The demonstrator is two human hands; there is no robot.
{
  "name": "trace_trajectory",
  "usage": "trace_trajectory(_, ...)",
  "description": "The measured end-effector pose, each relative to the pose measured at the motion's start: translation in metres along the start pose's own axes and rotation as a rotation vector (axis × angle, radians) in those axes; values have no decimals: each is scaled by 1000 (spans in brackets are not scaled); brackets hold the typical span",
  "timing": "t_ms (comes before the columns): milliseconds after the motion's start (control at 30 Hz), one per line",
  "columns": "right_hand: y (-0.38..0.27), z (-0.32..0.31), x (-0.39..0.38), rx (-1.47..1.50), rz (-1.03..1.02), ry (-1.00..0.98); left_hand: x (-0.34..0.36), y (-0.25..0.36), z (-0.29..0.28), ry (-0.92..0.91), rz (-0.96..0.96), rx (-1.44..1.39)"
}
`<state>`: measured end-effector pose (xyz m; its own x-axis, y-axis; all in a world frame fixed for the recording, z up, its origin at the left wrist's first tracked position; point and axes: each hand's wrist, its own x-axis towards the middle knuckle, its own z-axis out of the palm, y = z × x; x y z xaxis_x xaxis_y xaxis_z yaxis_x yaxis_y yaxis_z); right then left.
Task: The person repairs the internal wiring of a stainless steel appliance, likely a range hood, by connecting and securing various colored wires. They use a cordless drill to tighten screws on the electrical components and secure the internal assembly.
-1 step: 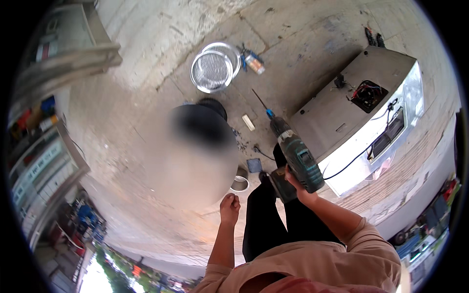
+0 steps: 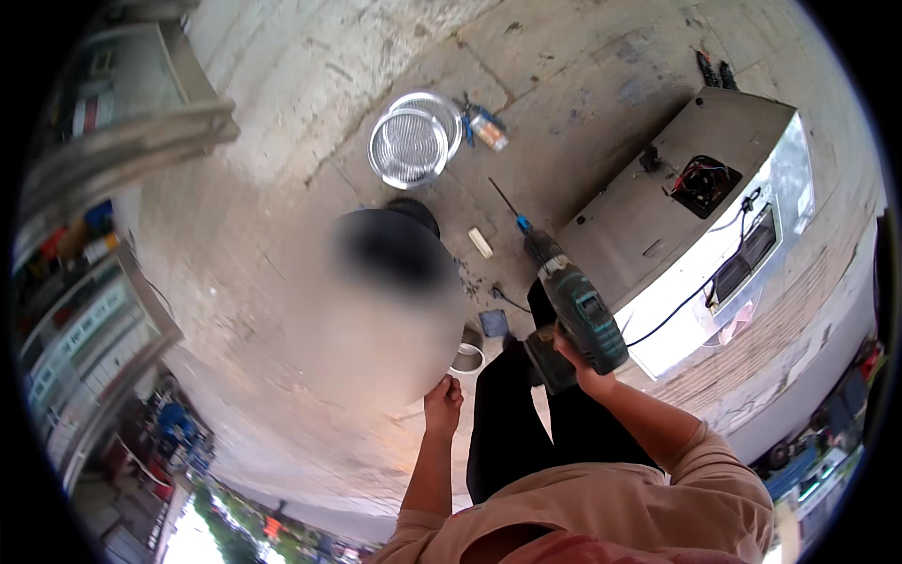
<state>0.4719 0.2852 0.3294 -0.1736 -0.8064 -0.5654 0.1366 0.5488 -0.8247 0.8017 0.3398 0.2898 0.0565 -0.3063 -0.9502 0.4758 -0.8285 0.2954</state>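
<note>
My right hand (image 2: pixel 584 365) is wrapped round the grip of a dark green and black cordless drill (image 2: pixel 581 310). A long thin bit (image 2: pixel 505 197) with a blue collar points away from me, over the floor. My left hand (image 2: pixel 443 404) is closed, its fingers curled together, beside the large blurred patch. Whatever it may hold is too small or hidden to make out. Close by that hand, a round metal cup-like piece (image 2: pixel 468 357) stands near my leg. To the right of the drill lies a big metal appliance casing (image 2: pixel 658 202) with a wire-filled opening (image 2: pixel 705 186).
Two round perforated metal discs (image 2: pixel 409 148) lie on the concrete floor, beside blue-handled pliers and a small can (image 2: pixel 489 132). A white block (image 2: pixel 480 242), a dark square piece (image 2: pixel 492 323) and a cord are nearer. Shelving (image 2: pixel 94 329) stands left. The blurred patch hides the centre-left.
The view has shifted slightly. Both hands and the drill keep nearly the same places, and the drill stays in my right hand.
</note>
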Motion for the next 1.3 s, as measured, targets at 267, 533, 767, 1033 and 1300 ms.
trace_trajectory(267,-58,-82,-6,230,148,227,17,112,115,-13,16,159)
trace_trajectory(533,-128,-93,56,367,174,440,83,221,198,36,81,415)
trace_trajectory(767,-201,-64,134,444,127,537,121,312,286,-47,117,553)
trace_trajectory(1033,-247,-67,167,573,140,437,130,360,383,-142,86,548)
trace_trajectory(1300,-241,-147,188,445,194,387,128,345,510,-205,85,710)
